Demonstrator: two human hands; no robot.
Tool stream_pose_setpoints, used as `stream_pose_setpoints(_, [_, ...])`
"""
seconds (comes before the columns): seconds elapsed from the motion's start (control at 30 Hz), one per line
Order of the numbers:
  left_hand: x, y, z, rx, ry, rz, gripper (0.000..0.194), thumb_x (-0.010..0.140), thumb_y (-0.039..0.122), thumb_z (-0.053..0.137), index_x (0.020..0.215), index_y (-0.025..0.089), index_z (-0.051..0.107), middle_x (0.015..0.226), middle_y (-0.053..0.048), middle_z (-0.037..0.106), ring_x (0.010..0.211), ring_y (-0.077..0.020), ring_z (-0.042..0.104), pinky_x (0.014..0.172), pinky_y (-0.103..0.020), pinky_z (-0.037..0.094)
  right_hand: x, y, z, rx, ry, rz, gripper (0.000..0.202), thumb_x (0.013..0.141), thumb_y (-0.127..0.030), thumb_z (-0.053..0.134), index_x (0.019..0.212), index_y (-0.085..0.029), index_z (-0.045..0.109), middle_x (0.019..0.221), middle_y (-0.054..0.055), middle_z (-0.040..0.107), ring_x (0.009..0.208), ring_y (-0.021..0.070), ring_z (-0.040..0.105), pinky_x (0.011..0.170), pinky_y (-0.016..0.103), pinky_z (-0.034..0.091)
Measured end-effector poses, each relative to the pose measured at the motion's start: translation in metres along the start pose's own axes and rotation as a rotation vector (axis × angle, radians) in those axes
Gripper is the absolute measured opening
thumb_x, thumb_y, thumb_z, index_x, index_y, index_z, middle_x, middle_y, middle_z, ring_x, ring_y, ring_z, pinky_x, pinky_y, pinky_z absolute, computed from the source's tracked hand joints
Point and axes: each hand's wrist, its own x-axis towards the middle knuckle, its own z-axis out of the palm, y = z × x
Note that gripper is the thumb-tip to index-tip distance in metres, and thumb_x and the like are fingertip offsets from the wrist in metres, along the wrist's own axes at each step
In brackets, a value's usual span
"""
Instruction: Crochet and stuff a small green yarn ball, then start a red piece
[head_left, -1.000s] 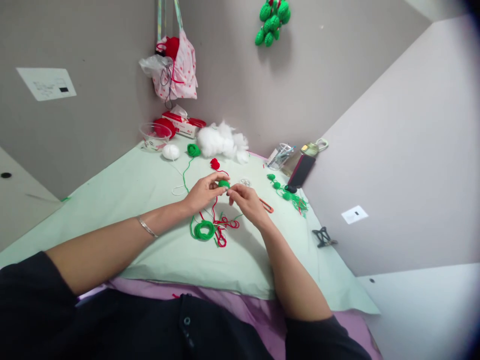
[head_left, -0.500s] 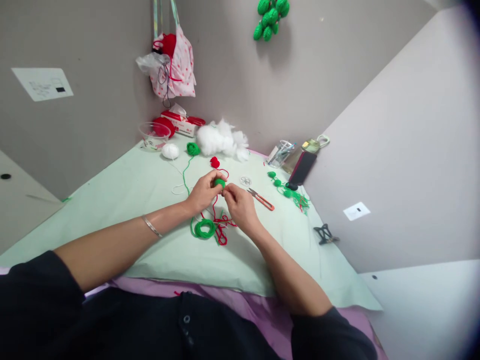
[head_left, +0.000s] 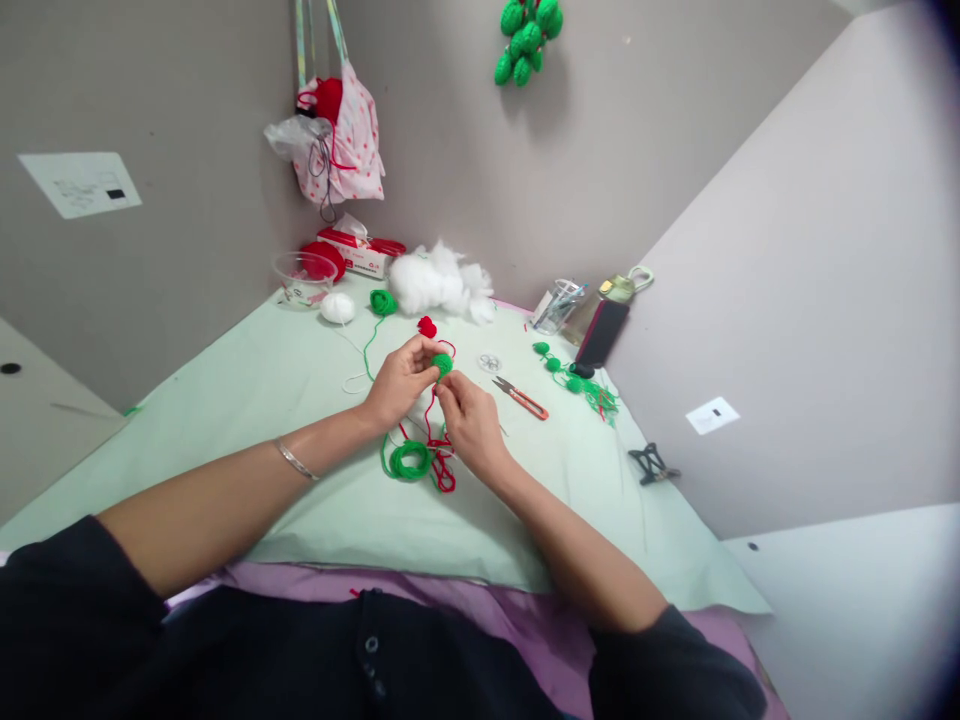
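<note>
Between the thumb and fingers of my left hand (head_left: 399,384) sits a small green crocheted piece (head_left: 442,364). My right hand (head_left: 472,420) is closed in a pinch at the lower right edge of that piece; what it pinches is too small to make out. A thin tip shows beside its outer edge. Red yarn (head_left: 444,475) runs down from the hands into a loose tangle. Next to it lies a coil of green yarn (head_left: 410,461). A small red crocheted piece (head_left: 427,327) rests just beyond my fingers.
Orange thread snips (head_left: 523,398) and a small clear round case (head_left: 490,363) lie right of my hands. Behind are white stuffing (head_left: 439,282), a green yarn ball (head_left: 383,302), a white ball (head_left: 337,308) and a plastic tub (head_left: 304,285). Green crocheted pieces (head_left: 553,365) and a phone (head_left: 602,335) are farther right.
My right hand has moved slightly down, and more of the green piece shows between my hands. The view has shifted a little.
</note>
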Motion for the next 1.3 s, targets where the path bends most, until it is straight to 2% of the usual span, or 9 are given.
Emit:
stream_pose_setpoints(0.17, [0.002, -0.002, -0.005, 0.058, -0.008, 0.017, 0.022, 0.075, 0.018, 0.064, 0.097, 0.017, 0.069, 0.093, -0.004, 0.072, 0.085, -0.0178, 0.066, 0.085, -0.033, 0.052, 0.002, 0.007, 0.008, 0.089, -0.041, 0.016, 0.019, 0.092, -0.033, 0.046, 0.075, -0.024, 0.046, 0.061, -0.005, 0.045, 0.059, 0.0146, 0.042, 0.061, 0.028, 0.030])
stream_pose_setpoints(0.4, [-0.003, 0.007, -0.008, 0.115, -0.044, 0.072, 0.025, 0.082, 0.023, 0.064, 0.104, 0.018, 0.073, 0.121, -0.008, 0.071, 0.114, -0.0225, 0.065, 0.103, -0.036, 0.048, 0.010, 0.016, 0.002, 0.191, -0.125, 0.040, 0.019, 0.091, -0.038, 0.047, 0.079, -0.024, 0.050, 0.056, -0.007, 0.047, 0.050, 0.0118, 0.041, 0.053, 0.025, 0.034])
stream_pose_setpoints(0.67, [0.002, 0.007, -0.008, 0.143, -0.038, 0.000, 0.023, 0.078, 0.023, 0.066, 0.100, 0.019, 0.068, 0.098, -0.005, 0.074, 0.092, -0.0196, 0.068, 0.091, -0.036, 0.053, 0.005, 0.011, 0.001, 0.015, -0.148, 0.005, 0.023, 0.094, -0.032, 0.045, 0.076, -0.022, 0.055, 0.058, -0.006, 0.053, 0.054, 0.0123, 0.047, 0.057, 0.024, 0.037])
stream_pose_setpoints(0.8, [0.009, 0.001, -0.016, 0.160, 0.013, -0.053, 0.022, 0.072, 0.028, 0.072, 0.091, 0.019, 0.065, 0.090, -0.003, 0.072, 0.085, -0.0193, 0.067, 0.085, -0.035, 0.053, 0.012, 0.005, -0.030, -0.180, -0.268, -0.041, 0.016, 0.093, -0.029, 0.056, 0.089, -0.022, 0.069, 0.079, -0.001, 0.072, 0.067, 0.0139, 0.060, 0.069, 0.027, 0.043])
stream_pose_setpoints(0.9, [0.014, -0.006, -0.024, 0.171, 0.071, -0.113, 0.027, 0.073, 0.034, 0.074, 0.094, 0.019, 0.064, 0.087, -0.002, 0.070, 0.077, -0.0181, 0.065, 0.079, -0.035, 0.053, 0.036, 0.009, -0.063, -0.352, -0.268, -0.029, 0.014, 0.093, -0.028, 0.061, 0.094, -0.023, 0.074, 0.093, 0.003, 0.078, 0.080, 0.0165, 0.066, 0.079, 0.030, 0.045])
stream_pose_setpoints(1.0, [0.016, -0.010, -0.029, 0.180, 0.087, -0.158, 0.030, 0.073, 0.036, 0.073, 0.096, 0.019, 0.064, 0.088, -0.003, 0.071, 0.077, -0.0186, 0.066, 0.078, -0.035, 0.053, 0.079, 0.028, -0.083, -0.498, -0.204, 0.047, 0.016, 0.095, -0.024, 0.059, 0.095, -0.021, 0.075, 0.086, 0.004, 0.077, 0.080, 0.0184, 0.068, 0.082, 0.033, 0.049])
stream_pose_setpoints(1.07, [0.016, -0.010, -0.029, 0.191, 0.073, -0.171, 0.029, 0.073, 0.037, 0.073, 0.094, 0.019, 0.064, 0.090, -0.003, 0.072, 0.083, -0.0201, 0.068, 0.082, -0.036, 0.054, 0.111, 0.047, -0.083, -0.559, -0.158, 0.089, 0.016, 0.098, -0.028, 0.060, 0.100, -0.019, 0.073, 0.094, 0.006, 0.076, 0.089, 0.0198, 0.070, 0.088, 0.037, 0.053])
stream_pose_setpoints(1.17, [0.014, -0.008, -0.026, 0.228, 0.032, -0.179, 0.026, 0.074, 0.038, 0.073, 0.091, 0.020, 0.065, 0.090, -0.004, 0.073, 0.088, -0.0221, 0.068, 0.087, -0.038, 0.054, 0.157, 0.077, -0.071, -0.602, -0.080, 0.129, 0.036, 0.098, -0.038, 0.064, 0.127, -0.018, 0.062, 0.129, 0.010, 0.065, 0.110, 0.0232, 0.067, 0.093, 0.045, 0.059])
stream_pose_setpoints(1.3, [0.013, -0.005, -0.025, 0.300, -0.007, -0.194, 0.020, 0.077, 0.038, 0.071, 0.089, 0.022, 0.067, 0.094, -0.004, 0.074, 0.092, -0.0234, 0.068, 0.093, -0.040, 0.052, 0.206, 0.109, -0.055, -0.593, 0.075, 0.189, 0.038, 0.098, -0.038, 0.064, 0.130, -0.018, 0.061, 0.132, 0.011, 0.063, 0.113, 0.0242, 0.066, 0.095, 0.047, 0.059])
